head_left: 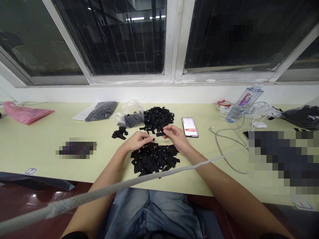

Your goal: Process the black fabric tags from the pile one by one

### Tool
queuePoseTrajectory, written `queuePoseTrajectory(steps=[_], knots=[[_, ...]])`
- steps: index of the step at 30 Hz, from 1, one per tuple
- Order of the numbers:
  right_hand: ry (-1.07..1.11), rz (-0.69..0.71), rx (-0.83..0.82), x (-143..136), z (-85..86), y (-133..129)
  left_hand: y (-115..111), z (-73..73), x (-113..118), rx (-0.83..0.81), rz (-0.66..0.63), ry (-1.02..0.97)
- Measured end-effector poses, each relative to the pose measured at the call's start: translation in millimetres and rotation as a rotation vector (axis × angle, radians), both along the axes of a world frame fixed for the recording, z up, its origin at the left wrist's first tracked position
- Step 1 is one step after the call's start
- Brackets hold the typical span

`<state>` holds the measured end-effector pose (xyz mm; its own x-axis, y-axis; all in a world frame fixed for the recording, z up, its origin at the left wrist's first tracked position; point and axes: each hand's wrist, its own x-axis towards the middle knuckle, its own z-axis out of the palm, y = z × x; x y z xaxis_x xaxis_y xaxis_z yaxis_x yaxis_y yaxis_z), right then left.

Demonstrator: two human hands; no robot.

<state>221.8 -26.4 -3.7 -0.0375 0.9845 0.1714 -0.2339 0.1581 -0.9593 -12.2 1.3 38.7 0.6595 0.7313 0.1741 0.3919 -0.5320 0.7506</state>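
Between the thumb and fingers of my right hand (176,137) is a short black fabric strip (159,134), held nearly level. My left hand (137,140) is closed in a pinch just left of it; I cannot make out what, if anything, its fingertips hold. Beneath both hands lies a loose pile of black strips (153,159), some with small white marks. Farther back is a second heap of black strips (159,118). Beside that heap a clear plastic bag (132,114) holds more dark pieces. A small cluster of black pieces (120,133) rests left of my left hand.
A phone (190,126) with a lit screen lies right of the heaps. Farther right are a tilted bottle (245,102), tangled cables (219,139) and a black bag (302,117). A filled dark packet (102,111) and a pink bag (26,113) lie left. A grey cord (139,181) crosses in front.
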Motion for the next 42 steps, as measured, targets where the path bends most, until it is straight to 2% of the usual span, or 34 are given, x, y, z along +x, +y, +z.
queuePoseTrajectory(steps=[5, 9, 12, 15, 20, 25, 29, 32, 36, 42], knots=[[-0.054, 0.057, 0.026, -4, 0.9, -4, -5, -4.1, 12, 0.091, 0.023, -0.074], [-0.166, 0.066, 0.074, -8, 0.3, -6, -11, -13.1, 26, 0.038, 0.043, -0.112], [-0.277, -0.090, 0.133, -10, 0.4, -9, -11, -20.8, 31, 0.038, 0.117, -0.134], [-0.376, -0.230, 0.175, -12, 1.8, -13, -9, -26.3, 34, 0.119, 0.238, -0.159], [-0.402, -0.124, 0.132, -18, 1.0, -18, -8, -31.4, 33, 0.201, 0.266, -0.185], [-0.239, 0.001, 0.043, -19, -5.0, -13, -6, -34.7, 31, 0.251, 0.235, -0.182], [-0.151, 0.031, -0.017, -14, -5.4, -8, -5, -29.9, 28, 0.218, 0.239, -0.178], [-0.196, 0.006, -0.019, -10, -3.1, -7, -6, -23.6, 26, 0.188, 0.293, -0.189], [-0.253, 0.067, -0.036, -9, -0.5, -9, -8, -18.9, 27, 0.177, 0.376, -0.201], [-0.228, 0.095, -0.030, -10, -0.4, -10, -9, -20.8, 32, -0.076, 0.173, -0.228]])
